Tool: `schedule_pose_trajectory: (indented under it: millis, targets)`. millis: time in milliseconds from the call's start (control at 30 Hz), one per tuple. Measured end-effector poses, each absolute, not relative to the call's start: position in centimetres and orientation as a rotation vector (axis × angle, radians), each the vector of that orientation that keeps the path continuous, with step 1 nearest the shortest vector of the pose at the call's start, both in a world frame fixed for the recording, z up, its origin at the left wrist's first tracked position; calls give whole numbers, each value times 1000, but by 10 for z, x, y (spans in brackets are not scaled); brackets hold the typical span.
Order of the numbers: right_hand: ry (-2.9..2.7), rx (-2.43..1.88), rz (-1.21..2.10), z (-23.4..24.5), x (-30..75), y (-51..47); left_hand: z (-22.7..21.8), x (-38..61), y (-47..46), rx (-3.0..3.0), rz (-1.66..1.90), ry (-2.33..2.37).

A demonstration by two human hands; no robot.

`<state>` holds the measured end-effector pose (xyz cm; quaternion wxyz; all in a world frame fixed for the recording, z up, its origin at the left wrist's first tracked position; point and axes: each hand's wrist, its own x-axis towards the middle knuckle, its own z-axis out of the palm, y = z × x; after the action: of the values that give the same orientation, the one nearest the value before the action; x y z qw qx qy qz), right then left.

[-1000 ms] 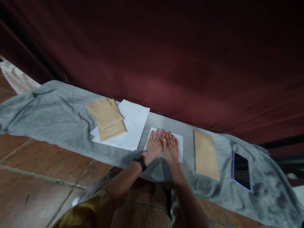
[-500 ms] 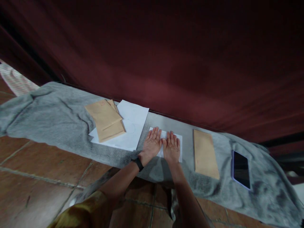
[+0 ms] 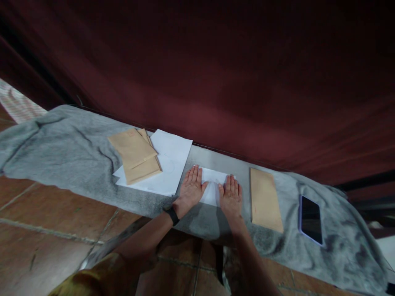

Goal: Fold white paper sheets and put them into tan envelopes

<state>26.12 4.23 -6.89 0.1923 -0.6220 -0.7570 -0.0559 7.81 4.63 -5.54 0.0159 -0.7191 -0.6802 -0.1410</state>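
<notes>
A small white sheet of paper [image 3: 212,188], apparently folded, lies flat in front of me on a grey cloth. My left hand [image 3: 191,187] presses flat on its left end, fingers stretched out, with a dark band on the wrist. On the right end rests my right hand [image 3: 231,197], palm down and fingers extended. The middle of the paper shows between the two thumbs, while both ends are partly covered. Just right of my right hand lies a brown envelope [image 3: 266,199], flat and apart from it.
To the left, several brown envelopes [image 3: 134,154] overlap on larger white sheets [image 3: 173,160]. A phone [image 3: 311,220] in a purple case lies at the right. The grey cloth [image 3: 74,156] covers a narrow bench before a dark red curtain [image 3: 197,82]. Tiled floor [image 3: 46,230] is below.
My hands have slid apart along the paper, the left one leftward and the right one rightward. More of the paper's middle is now visible between them.
</notes>
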Motion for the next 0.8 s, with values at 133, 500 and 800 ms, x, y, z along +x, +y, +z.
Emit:
schedule_pose_trajectory:
  millis: [133,500,800]
  targets:
    - [-2135,-1766,-172,-68,272,37,-55,77,43,-2239,-420,-2131]
    - [-2065,-1822,-190,-65,284,25,-47,81,24,-2236,-481,-2105]
    - [-2272,-1528,398,-50,247,16,-62,118,-13,-2642,-572,-1709]
